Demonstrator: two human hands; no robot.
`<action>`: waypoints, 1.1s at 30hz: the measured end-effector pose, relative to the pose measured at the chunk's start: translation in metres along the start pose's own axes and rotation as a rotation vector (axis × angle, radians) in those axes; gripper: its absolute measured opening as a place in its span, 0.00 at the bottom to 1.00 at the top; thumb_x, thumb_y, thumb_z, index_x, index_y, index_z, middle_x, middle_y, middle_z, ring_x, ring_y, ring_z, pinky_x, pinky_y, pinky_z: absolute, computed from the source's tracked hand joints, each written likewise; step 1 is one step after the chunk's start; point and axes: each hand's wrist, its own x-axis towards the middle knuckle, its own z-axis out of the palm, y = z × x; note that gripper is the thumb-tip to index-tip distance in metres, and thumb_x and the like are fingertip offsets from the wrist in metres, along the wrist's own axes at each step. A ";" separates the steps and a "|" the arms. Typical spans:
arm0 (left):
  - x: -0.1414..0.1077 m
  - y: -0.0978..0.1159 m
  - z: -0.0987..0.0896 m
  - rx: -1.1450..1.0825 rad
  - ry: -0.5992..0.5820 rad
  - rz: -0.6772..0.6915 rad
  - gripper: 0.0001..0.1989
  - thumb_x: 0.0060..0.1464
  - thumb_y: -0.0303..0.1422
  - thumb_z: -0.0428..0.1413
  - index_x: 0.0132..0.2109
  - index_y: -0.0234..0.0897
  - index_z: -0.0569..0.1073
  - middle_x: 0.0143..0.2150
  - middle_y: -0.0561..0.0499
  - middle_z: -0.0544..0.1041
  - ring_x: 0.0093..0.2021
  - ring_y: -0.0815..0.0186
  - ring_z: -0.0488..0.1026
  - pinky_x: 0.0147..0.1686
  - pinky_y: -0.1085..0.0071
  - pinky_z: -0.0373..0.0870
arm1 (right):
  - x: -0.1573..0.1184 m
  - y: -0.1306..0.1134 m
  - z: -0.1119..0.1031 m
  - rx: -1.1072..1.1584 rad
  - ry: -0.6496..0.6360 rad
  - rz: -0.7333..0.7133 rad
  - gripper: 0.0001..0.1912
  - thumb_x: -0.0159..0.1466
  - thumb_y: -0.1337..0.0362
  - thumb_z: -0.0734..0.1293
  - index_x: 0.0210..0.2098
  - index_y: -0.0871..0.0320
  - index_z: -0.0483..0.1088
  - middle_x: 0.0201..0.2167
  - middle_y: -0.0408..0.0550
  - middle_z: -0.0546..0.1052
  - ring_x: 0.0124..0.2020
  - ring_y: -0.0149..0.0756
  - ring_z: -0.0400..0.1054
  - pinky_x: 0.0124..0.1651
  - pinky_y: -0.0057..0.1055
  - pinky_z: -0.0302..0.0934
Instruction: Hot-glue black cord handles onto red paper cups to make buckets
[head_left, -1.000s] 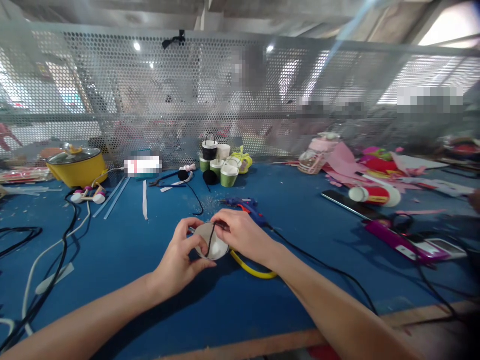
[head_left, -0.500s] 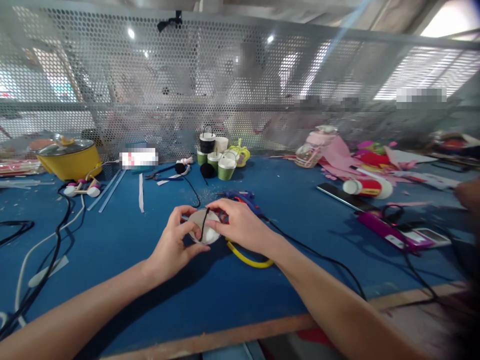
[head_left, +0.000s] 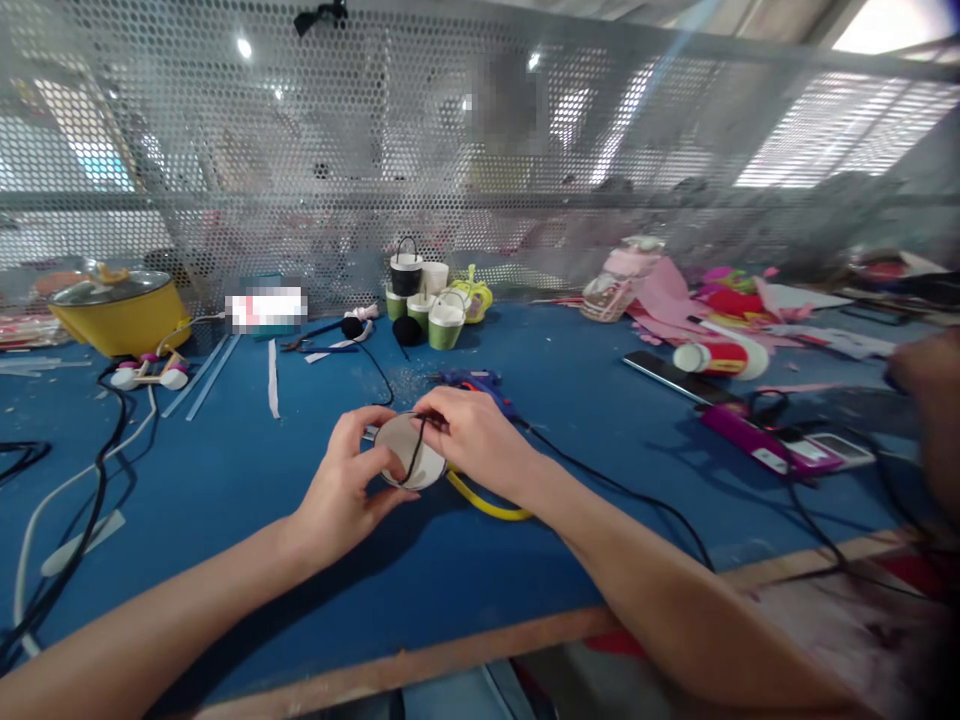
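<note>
A small paper cup (head_left: 431, 468), its white inside facing me, is gripped at the left rim by my left hand (head_left: 352, 475), thumb below and fingers around the edge. A black cord (head_left: 415, 450) runs across the cup's mouth. At the upper right rim, my right hand (head_left: 469, 430) pinches the cord's upper end. Just behind my right hand lies a blue glue gun (head_left: 480, 382) on the table, partly hidden. A yellow ring-shaped piece (head_left: 487, 505) shows below that hand. Several small cups with handles (head_left: 446, 325) stand farther back.
On the blue table (head_left: 247, 480), a yellow pot (head_left: 124, 315) stands at left near cables. Pliers (head_left: 319, 340) and paper strips lie at back. On the right are a phone (head_left: 667, 375), a white-and-red bottle (head_left: 720, 358), pink sheets (head_left: 664, 290) and another person's hand (head_left: 930, 380).
My right fingers have shifted from inside the cup's right side up to the rim and cord end. The view has moved slightly, so the table things sit farther left.
</note>
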 end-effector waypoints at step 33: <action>0.006 -0.013 -0.005 -0.255 0.077 -0.319 0.09 0.42 0.30 0.61 0.27 0.36 0.66 0.46 0.48 0.64 0.48 0.59 0.65 0.48 0.57 0.65 | 0.001 0.000 -0.009 0.291 -0.063 0.150 0.15 0.57 0.62 0.67 0.42 0.61 0.66 0.40 0.52 0.72 0.32 0.31 0.68 0.33 0.29 0.64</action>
